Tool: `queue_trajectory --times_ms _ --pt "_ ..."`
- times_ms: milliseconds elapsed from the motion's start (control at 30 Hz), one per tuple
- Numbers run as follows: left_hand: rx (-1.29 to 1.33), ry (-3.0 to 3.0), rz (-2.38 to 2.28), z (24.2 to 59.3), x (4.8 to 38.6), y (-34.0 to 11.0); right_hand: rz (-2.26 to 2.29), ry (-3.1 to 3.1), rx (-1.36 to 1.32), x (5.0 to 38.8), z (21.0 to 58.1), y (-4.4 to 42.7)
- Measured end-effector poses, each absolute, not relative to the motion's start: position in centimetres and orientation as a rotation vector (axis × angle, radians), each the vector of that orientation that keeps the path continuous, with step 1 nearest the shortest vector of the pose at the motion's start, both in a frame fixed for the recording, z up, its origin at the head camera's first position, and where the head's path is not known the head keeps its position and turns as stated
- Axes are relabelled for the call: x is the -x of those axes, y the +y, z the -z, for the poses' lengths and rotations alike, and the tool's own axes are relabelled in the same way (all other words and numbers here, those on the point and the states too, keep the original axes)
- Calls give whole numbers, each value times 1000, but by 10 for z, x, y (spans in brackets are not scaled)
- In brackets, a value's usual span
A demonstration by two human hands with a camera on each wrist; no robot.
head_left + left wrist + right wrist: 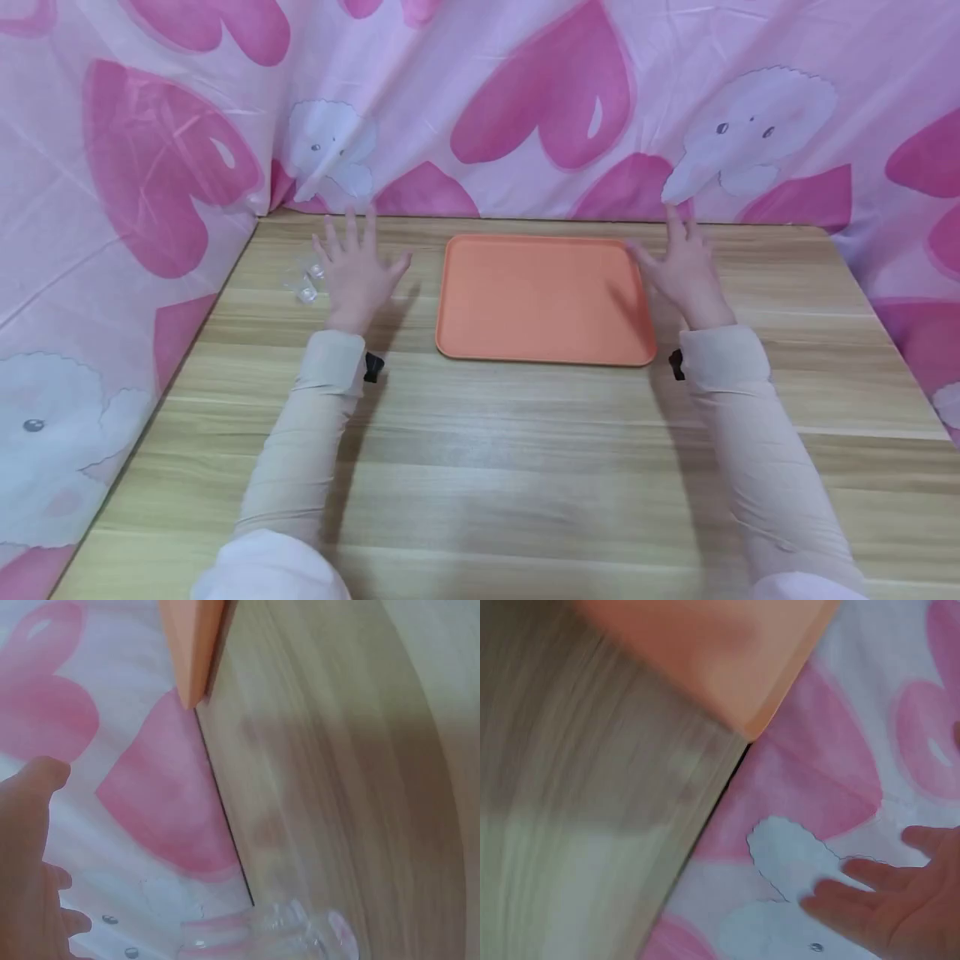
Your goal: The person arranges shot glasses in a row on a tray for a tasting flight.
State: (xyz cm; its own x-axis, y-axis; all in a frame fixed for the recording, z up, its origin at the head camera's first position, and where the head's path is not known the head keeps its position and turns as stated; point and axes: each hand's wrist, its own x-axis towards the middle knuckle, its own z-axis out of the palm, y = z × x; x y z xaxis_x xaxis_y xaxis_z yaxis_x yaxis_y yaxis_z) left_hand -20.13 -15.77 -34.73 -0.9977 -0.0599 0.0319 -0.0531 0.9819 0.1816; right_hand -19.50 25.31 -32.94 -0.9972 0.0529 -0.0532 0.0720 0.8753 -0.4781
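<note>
An orange rectangular tray lies flat on the wooden table; its corner also shows in the left wrist view and the right wrist view. My left hand is held with fingers spread, left of the tray, holding nothing. Just beside it are clear transparent objects, partly hidden by the hand and seen as clear glass-like shapes in the left wrist view. My right hand, fingers spread and holding nothing, is by the tray's right edge; whether the thumb touches it, I cannot tell.
The wooden table extends in front of the tray and to both sides. A pink and white curtain with hearts and white animals hangs along the table's back edge and both sides. Small black pieces show at both wrists.
</note>
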Motion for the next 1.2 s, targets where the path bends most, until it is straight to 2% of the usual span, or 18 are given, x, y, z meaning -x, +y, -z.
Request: queue_trajectory --times_ms 133,500,900,1200 --pt "-77 -3075 389 340 197 -167 1030 2863 -135 192 329 257" --pt "-50 -2836 835 327 185 -218 1390 2495 -216 188 339 274" --pt "-158 -2698 1021 337 164 -274 1440 2374 -196 185 351 283" --pt "-194 -2965 1111 352 160 -298 1360 2349 -195 182 363 287"
